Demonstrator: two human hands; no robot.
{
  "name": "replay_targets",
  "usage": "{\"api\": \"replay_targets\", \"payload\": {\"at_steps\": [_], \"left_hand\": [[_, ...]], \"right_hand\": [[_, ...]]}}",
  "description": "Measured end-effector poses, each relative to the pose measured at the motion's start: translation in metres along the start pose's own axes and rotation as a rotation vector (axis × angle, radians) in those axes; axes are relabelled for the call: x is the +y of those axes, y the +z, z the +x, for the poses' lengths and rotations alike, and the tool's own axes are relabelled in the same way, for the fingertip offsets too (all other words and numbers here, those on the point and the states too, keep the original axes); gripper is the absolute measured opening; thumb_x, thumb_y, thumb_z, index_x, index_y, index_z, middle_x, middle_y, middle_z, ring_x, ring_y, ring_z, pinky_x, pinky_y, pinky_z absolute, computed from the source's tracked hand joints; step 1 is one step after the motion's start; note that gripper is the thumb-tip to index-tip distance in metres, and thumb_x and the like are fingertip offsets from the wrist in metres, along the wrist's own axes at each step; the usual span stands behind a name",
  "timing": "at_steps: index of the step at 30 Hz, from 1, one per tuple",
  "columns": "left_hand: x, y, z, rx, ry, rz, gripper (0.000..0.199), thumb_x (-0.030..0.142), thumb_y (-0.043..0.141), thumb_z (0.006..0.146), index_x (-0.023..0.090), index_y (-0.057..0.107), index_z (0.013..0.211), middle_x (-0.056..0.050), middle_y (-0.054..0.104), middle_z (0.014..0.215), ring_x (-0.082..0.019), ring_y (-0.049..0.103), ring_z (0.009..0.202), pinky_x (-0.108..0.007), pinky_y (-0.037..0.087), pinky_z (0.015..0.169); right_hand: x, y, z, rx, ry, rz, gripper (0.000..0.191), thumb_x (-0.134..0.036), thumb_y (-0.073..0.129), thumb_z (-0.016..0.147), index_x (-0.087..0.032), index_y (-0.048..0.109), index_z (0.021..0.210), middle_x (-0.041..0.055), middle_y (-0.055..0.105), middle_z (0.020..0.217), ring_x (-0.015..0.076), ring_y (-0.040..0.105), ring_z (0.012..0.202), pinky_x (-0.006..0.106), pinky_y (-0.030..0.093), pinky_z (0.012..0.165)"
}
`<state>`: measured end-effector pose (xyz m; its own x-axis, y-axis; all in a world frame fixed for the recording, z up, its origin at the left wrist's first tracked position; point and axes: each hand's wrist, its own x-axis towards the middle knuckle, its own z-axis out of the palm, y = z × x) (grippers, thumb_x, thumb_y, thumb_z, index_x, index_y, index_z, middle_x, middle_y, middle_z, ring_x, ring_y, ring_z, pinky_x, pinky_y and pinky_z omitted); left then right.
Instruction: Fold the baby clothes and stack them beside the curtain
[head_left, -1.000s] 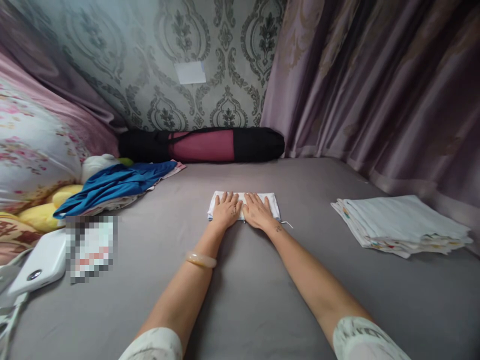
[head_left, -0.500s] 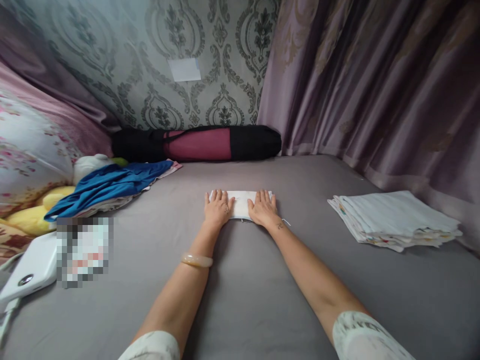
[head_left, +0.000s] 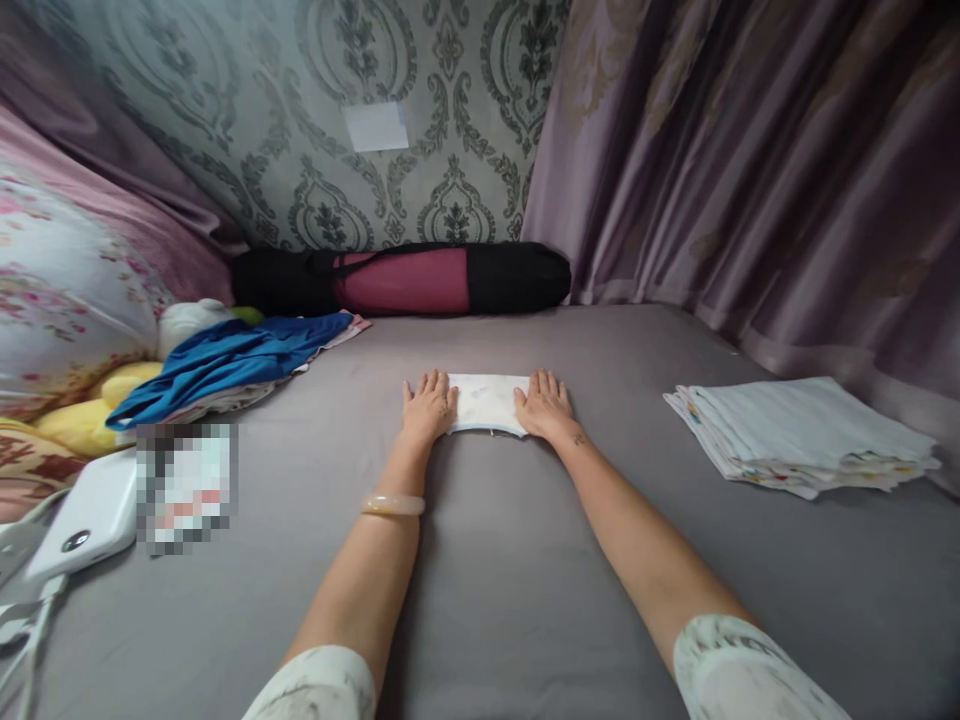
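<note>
A small white folded cloth lies flat on the grey sheet, its front edge bluish and curved. My left hand rests palm down at the cloth's left end, fingers spread, with the thumb on the cloth. At the right end my right hand lies in the same way, its thumb touching the cloth. Both hands are open, and the middle of the cloth shows between them.
To the right is a stack of folded white cloths. A black and dark red long bag lies along the wall. On the left are a blue cloth, yellow plush and a white power bank with cables.
My hands have moved apart, the left one leftward and the right one rightward, so more of the white cloth shows between them. The view has shifted slightly.
</note>
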<state>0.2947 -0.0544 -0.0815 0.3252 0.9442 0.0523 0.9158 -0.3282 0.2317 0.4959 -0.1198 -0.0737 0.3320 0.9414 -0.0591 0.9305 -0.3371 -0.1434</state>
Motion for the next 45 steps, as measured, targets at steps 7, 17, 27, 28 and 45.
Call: {"api": "replay_targets", "payload": {"at_steps": [7,17,27,28,45], "left_hand": [[-0.003,-0.010,0.004,0.049,-0.066,-0.177,0.052,0.038,0.022,0.099,0.022,0.042,0.144,-0.008,0.036,0.155,-0.026,0.024,0.146,-0.061,0.011,0.117],[-0.014,-0.016,0.008,0.120,-0.167,-0.385,0.046,0.033,0.028,0.099,0.023,0.049,0.138,-0.008,0.048,0.147,-0.024,0.038,0.140,-0.056,0.021,0.116],[-0.016,-0.014,0.010,0.131,-0.168,-0.427,0.045,0.032,0.029,0.098,0.021,0.051,0.136,-0.009,0.053,0.142,-0.023,0.044,0.135,-0.050,0.027,0.115],[-0.016,-0.013,0.010,0.130,-0.170,-0.424,0.045,0.032,0.028,0.098,0.021,0.051,0.136,-0.009,0.053,0.142,-0.023,0.044,0.136,-0.050,0.027,0.115],[-0.022,-0.022,0.011,0.161,-0.211,-0.484,0.044,0.031,0.028,0.099,0.021,0.051,0.135,-0.007,0.053,0.142,-0.021,0.044,0.135,-0.049,0.024,0.117]], "right_hand": [[-0.012,-0.006,-0.003,0.036,-0.036,-0.021,0.063,-0.040,0.016,0.099,-0.006,0.029,0.151,0.0167,0.021,0.159,0.0295,0.013,0.147,0.054,0.005,0.117],[-0.028,-0.003,-0.009,0.005,-0.167,0.016,0.061,-0.044,0.015,0.100,-0.017,0.030,0.152,0.0122,0.028,0.158,0.0322,0.018,0.146,0.058,0.009,0.115],[-0.067,0.000,-0.009,0.025,-0.258,0.044,0.057,-0.044,0.018,0.101,-0.022,0.031,0.151,0.0100,0.023,0.160,0.0298,0.015,0.147,0.060,0.013,0.114],[-0.068,0.003,-0.009,0.032,-0.258,0.036,0.056,-0.043,0.018,0.101,-0.022,0.033,0.151,0.0097,0.025,0.159,0.0298,0.016,0.146,0.059,0.013,0.113],[-0.102,0.016,-0.008,0.094,-0.333,0.009,0.055,-0.039,0.023,0.100,-0.019,0.034,0.150,0.0101,0.033,0.156,0.0284,0.018,0.145,0.055,0.008,0.115]]}}
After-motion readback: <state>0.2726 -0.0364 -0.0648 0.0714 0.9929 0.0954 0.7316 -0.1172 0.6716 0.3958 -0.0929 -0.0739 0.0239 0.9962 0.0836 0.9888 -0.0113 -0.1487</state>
